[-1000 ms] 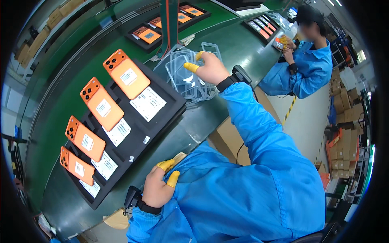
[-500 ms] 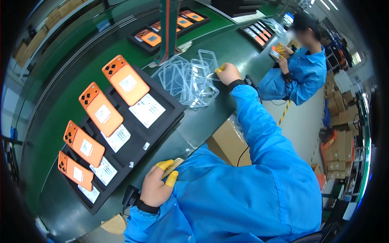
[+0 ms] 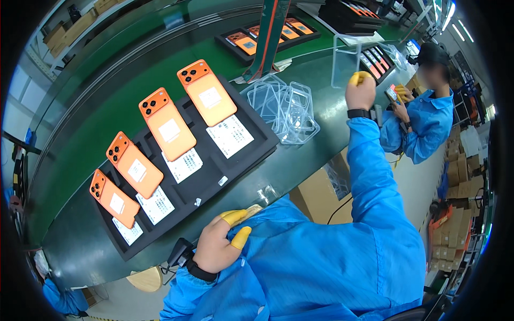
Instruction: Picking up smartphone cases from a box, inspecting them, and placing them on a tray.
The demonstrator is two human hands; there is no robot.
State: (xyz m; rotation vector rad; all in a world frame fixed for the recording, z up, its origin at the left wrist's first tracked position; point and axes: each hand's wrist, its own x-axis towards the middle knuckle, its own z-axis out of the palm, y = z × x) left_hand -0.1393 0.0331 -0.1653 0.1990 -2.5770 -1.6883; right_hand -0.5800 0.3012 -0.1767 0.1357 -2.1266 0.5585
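1. My left hand [image 3: 217,247] rests at the bench [image 3: 300,160] edge, fingers loosely curled, holding nothing.
2. Clear phone-case stack [image 3: 286,107] lies between my hands.
3. My right hand [image 3: 360,92] pinches one clear phone case [image 3: 347,60] upright, right of stack.

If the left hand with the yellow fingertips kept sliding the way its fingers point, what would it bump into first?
Probably the table's near edge, then the black tray of orange phones. The left hand points up and to the right from the blue coat, but depth is hard to judge here.
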